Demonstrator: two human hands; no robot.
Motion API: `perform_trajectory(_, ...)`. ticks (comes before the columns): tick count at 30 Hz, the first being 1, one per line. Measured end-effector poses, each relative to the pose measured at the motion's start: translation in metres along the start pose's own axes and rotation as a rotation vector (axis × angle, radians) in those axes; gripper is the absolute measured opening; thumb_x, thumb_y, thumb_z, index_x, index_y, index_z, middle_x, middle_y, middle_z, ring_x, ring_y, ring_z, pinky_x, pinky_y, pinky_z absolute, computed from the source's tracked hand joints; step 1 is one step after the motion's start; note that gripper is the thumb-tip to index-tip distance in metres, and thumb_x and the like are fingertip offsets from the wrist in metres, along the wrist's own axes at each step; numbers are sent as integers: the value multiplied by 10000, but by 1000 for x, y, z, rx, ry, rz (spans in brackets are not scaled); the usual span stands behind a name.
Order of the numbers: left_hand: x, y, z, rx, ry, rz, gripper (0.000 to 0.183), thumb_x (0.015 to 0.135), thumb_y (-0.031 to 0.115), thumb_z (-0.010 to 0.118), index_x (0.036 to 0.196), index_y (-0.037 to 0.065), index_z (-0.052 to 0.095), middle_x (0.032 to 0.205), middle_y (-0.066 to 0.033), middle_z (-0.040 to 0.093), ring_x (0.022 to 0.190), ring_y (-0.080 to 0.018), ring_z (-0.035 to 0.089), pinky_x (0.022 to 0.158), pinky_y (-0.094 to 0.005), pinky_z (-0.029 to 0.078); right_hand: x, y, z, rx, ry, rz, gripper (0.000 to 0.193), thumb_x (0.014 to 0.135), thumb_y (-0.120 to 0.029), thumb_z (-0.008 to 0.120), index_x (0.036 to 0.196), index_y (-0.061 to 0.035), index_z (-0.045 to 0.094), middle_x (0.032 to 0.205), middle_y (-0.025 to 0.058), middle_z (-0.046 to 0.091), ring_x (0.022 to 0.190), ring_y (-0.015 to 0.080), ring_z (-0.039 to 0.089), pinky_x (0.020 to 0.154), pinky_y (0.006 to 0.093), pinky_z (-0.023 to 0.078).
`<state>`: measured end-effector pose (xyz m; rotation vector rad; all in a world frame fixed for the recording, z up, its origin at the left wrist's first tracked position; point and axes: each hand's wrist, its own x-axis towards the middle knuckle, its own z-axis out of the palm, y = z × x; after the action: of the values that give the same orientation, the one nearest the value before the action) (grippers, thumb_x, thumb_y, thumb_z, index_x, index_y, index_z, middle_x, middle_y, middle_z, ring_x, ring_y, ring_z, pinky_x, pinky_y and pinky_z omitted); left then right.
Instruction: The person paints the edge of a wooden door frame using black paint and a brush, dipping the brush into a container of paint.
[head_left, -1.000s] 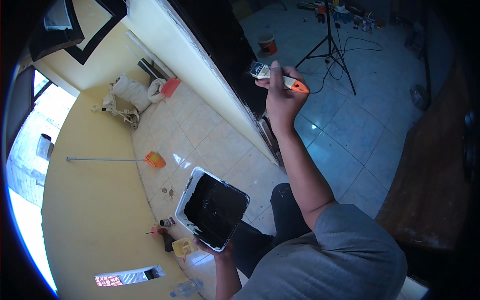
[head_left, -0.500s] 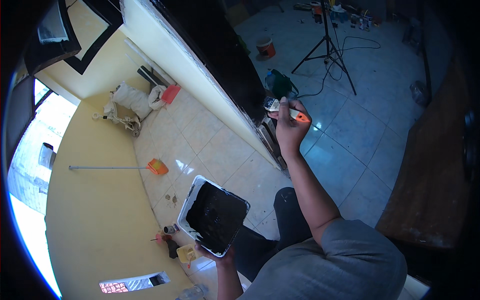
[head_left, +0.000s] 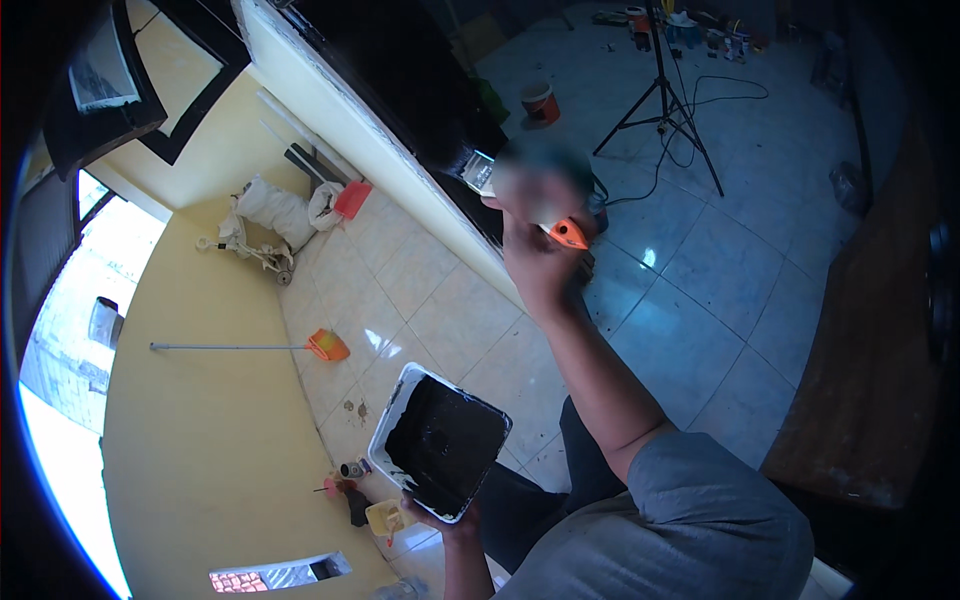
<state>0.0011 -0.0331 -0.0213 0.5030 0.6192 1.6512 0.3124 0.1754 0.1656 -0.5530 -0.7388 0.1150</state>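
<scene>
Head view: brush [head_left: 481, 174] beside a dark panel [head_left: 400, 90], paint tub [head_left: 393, 415] held low.
Right hand [head_left: 538, 240] is wrapped round the brush, fingers blurred; left hand [head_left: 448, 528], partly hidden, grips the paint tub's lower edge. Brushing the dark panel seems the step in hand, though bristle contact is unclear; the next move calls for a steady wrist and level tub.

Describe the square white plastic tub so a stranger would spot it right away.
Start from the pale tiled floor, then find the person's left hand at lower centre. It supports the square white plastic tub. Unlike the small yellow plastic container nearby, this tub is held up and coated black inside.
</scene>
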Motion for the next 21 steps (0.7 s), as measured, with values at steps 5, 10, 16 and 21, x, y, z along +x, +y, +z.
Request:
perform_trajectory(5,5,1,7,3,-22,-20,853,931,669,613,1572,123,478,1555,-126,553,1385,-358,569,1153,-548,493,14,-30,4,-93,65,-76,118,1030,-54,690,971,46,670,870,141,755,795,188,786,650,270,636)
perform_trajectory(10,6,-7,2,-20,72,25,834,923,648,612,1555,117,493,1524,-141,579,1382,-369,569,1137,-563,501,32,-31,17,-48,-30,-95,153,1003,-45,723,869,13,678,773,65,740,740,116,748,610,247,541)
perform_trajectory(16,7,1,12,-70,36,-26,812,929,616,605,1552,107,491,1513,-144,589,1335,-372,611,1072,-551,562,45,-73,24,-107,35,-146,147,959,-41,776,850,10,693,764,65,748,741,110,746,679,234,552)
perform_trajectory(21,6,-2,9,-140,2,-39,817,927,609,608,1555,101,484,1506,-146,590,1322,-371,622,1049,-550,579,74,-74,37,-68,-131,-311,111,955,-56,789,926,24,717,835,92,766,793,147,777,695,256,606)
